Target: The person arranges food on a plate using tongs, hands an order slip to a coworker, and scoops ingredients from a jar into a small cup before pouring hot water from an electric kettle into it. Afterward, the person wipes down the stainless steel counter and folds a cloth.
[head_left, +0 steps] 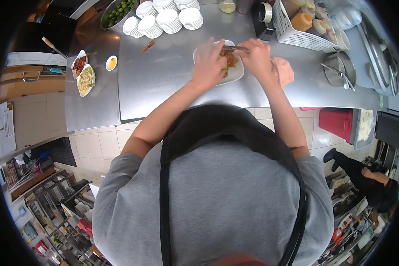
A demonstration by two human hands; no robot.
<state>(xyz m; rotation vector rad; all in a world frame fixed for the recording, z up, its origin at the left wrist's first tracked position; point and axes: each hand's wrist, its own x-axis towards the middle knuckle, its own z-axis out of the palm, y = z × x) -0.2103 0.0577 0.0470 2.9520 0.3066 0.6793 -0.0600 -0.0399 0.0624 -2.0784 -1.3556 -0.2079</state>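
Part of the plate (239, 76) and its food (229, 61) is hidden by the left hand (208, 65), whose fingers are blurred. The grip end of the dark utensil (236, 48) is covered by the right hand (254, 54), so its full shape cannot be told. The cloth (284, 71) is partly hidden behind the right wrist. The bowl of green produce (115, 14), the rear saucer stacks (185, 4) and two jars (227, 5) are cut off by the top edge. Writing on the papers (5, 125) is too small to be read, and small items on the lower-left shelves (53, 217) cannot be made out.
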